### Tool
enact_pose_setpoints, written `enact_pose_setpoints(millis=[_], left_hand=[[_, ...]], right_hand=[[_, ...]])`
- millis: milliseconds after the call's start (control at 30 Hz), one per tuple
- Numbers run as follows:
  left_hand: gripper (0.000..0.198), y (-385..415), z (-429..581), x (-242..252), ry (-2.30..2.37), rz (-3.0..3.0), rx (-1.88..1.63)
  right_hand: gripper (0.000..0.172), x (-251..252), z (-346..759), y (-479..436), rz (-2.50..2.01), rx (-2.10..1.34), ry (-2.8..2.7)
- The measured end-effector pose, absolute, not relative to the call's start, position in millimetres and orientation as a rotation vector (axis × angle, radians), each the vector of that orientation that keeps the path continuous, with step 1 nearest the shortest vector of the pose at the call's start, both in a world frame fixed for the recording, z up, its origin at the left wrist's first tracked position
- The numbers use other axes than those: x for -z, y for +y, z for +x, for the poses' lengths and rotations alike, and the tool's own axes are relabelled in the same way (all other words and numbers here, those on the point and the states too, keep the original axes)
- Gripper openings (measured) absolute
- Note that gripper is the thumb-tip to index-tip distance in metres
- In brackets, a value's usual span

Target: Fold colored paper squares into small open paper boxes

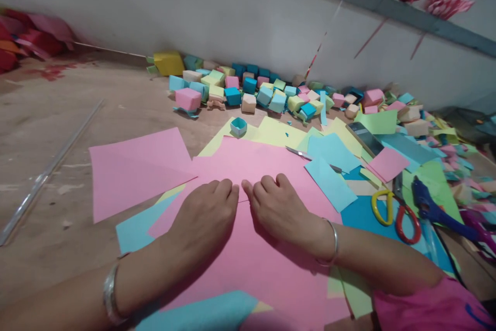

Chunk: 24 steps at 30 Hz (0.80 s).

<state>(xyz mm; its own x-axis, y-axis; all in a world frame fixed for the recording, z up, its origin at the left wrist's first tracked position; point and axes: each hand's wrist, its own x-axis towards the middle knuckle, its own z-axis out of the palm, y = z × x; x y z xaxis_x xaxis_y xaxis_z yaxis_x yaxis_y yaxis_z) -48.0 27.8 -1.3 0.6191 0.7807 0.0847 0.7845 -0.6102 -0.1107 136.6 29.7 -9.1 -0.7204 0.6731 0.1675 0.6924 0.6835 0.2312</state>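
My left hand (211, 209) and my right hand (277, 209) rest side by side on pink paper (251, 264), with a small gap between the thumbs. Fingers on both hands are curled down and closed at the paper's edge, which shows as a thin line between them. What lies under the fingertips is hidden. Left of them lies a separate pink sheet (139, 171). Blue strips (331, 184) overlap the pink paper on the right. Just beyond my hands is a thin pointed metal tool (300, 154), partly covered by blue paper.
Scissors with a yellow and a red handle (407, 225) and a blue glue gun (428, 202) lie at right. A dark phone (365, 138) sits among paper scraps. Many small folded paper boxes (232, 96) line the wall. A clear ruler-like strip (48, 173) lies at left.
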Motion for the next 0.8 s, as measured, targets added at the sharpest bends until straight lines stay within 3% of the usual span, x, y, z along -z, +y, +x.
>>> enact_pose_setpoints(millis=[300,433,800], left_hand=[[0.012,28,-47,0,-1.269,-2.689,0.105],[0.025,34,-41,3,-1.256,-2.719,0.095],[0.035,12,-44,13,-1.195,-2.372,0.007]], right_hand=[[0.015,10,144,25,-1.277,0.529,-2.828],[0.013,13,140,24,-1.291,0.54,-2.841],[0.015,2,142,29,-1.221,0.496,-2.98]])
